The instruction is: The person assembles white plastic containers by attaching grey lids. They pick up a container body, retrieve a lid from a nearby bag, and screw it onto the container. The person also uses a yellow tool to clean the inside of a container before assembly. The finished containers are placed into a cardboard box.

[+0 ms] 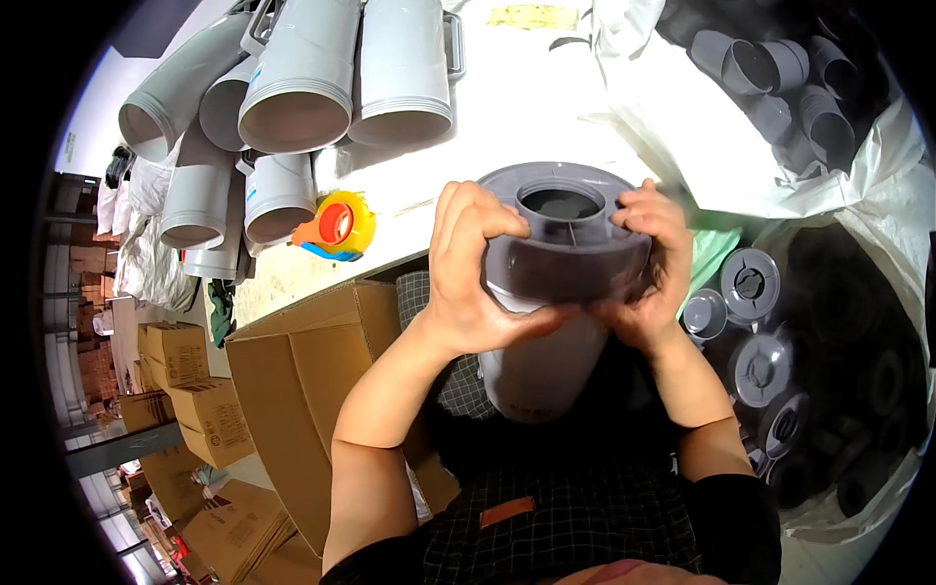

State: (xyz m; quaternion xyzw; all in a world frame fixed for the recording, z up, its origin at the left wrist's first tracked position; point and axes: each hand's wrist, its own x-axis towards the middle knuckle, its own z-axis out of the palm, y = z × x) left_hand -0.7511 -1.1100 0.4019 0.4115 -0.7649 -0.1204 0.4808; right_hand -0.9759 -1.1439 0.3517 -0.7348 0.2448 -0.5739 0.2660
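Observation:
Both hands grip a dark grey round plastic collar (556, 268) with a threaded neck and an open hole in its top. Below it is a light grey jug body (541, 375), tube-shaped, upright in front of my lap. My left hand (466, 268) wraps the collar's left side, thumb under its lower edge and fingertips on the top. On the opposite side my right hand (655, 258) holds it the same way, fingers near the neck. The collar sits over the body's upper end; whether it is fully seated I cannot tell.
Several grey jug bodies (297, 88) lie on the white table (517, 97), near a yellow, orange and blue ring-shaped thing (356, 229). At right, white bags hold grey cups (770, 68) and round collars (760, 370). Cardboard boxes (302, 390) stand at left.

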